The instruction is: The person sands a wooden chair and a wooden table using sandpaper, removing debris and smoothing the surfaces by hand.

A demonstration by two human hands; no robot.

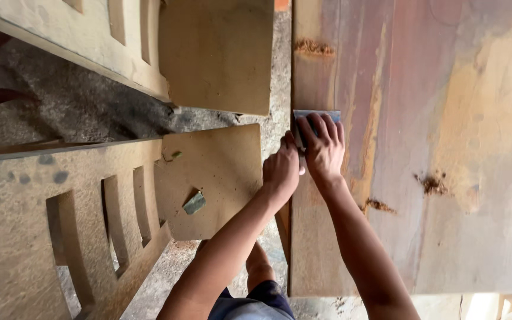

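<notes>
Both hands clamp one flat metal scraper blade (316, 116) against the large wooden panel (422, 148), near its left edge. Right hand (323, 149) has fingers folded over the blade for down-pressure; left hand (281, 170) is closed beside it, bracing. Forearms extended, near parallel. Slotted boards (60, 219) lie well apart on the left.

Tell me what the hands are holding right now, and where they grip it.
Both hands, left and right, press a flat grey scraper blade against the wooden board, gripping its near edge; the far edge shows beyond the fingertips.

Scraper blade (318, 115): dull grey metal. Wood panel (422, 148): matt, patchy, rough-gouged. Slotted boards (31, 207): dusty, unfinished wood.
</notes>
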